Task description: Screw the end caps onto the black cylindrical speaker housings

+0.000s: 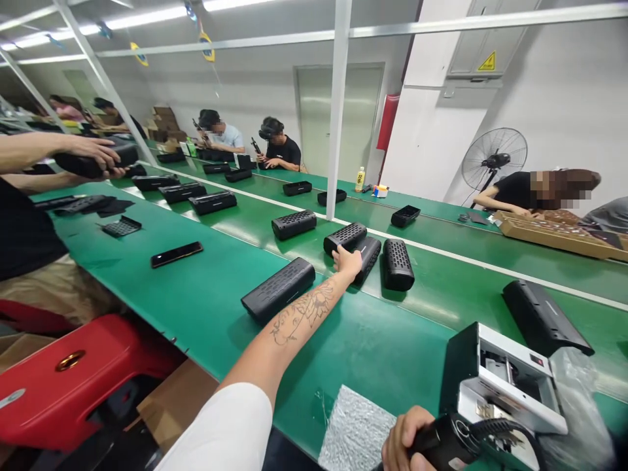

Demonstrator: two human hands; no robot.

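My left arm stretches across the green bench, and my left hand [347, 261] has its fingers bent against a black perforated housing [345, 237]. A second black housing [369, 256] lies against it, just right of the hand, and a third housing [398, 265] stands farther right. Part of the grip is hidden behind the hand. Nearer to me, a long black housing [279, 288] lies beside my forearm. At the bottom edge my right hand [408, 439] is wrapped round a thick black corded tool, seemingly an electric screwdriver [444, 439]; its tip is out of view.
A white and black machine [510, 376] stands at right beside a plastic bag [576, 392]. Silvery padding [356, 428] lies in front. A phone [176, 254] rests on the bench. At left, a co-worker's hands hold a black housing [95, 157]. A metal post [338, 111] rises mid-bench.
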